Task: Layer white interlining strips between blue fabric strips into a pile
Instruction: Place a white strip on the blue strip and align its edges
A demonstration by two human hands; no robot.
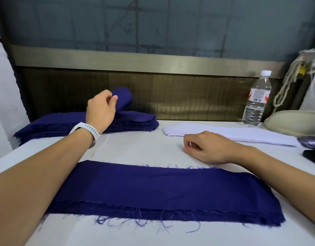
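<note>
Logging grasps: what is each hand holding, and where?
The left hand pinches the top blue strip where it lifts off the blue stack. The right hand holds nothing.

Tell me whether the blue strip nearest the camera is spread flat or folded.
Spread flat. The blue strip lies at full length on the table, with no fold across it and frayed threads showing along both long edges.

Left hand pinching a raised blue strip, right hand apparently empty beside white strips
</note>
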